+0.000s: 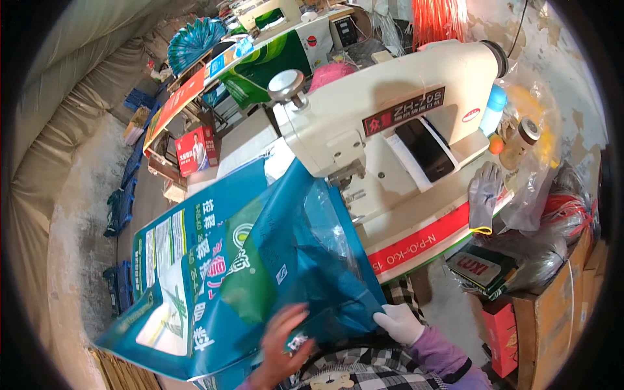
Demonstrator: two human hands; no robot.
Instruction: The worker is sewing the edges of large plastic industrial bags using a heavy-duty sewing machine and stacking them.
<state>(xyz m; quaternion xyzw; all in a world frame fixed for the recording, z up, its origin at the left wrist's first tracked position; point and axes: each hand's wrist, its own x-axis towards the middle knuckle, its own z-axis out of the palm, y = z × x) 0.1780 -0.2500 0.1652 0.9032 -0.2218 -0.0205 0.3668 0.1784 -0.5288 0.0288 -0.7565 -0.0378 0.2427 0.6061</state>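
Note:
A large teal woven plastic bag (260,214) with green and white printing stretches from the sewing machine toward my lap. The cream industrial sewing machine (351,133) stands ahead, and one edge of the bag lies under its needle area. My right hand (398,324), in a white glove, pinches the bag's near right edge. My left hand (284,344) is bare and slightly blurred. Its fingers are apart over the near part of the bag; whether it touches the surface I cannot tell. Clear film (328,218) shows along the bag's edge below the machine.
A dark phone (426,149) leans against the machine's body. To the right are a grey glove (484,195), a lidded jar (520,143) and a blue bottle (494,107). Cardboard boxes (543,318) stand at lower right. A red box (196,151) sits beyond the bag at left.

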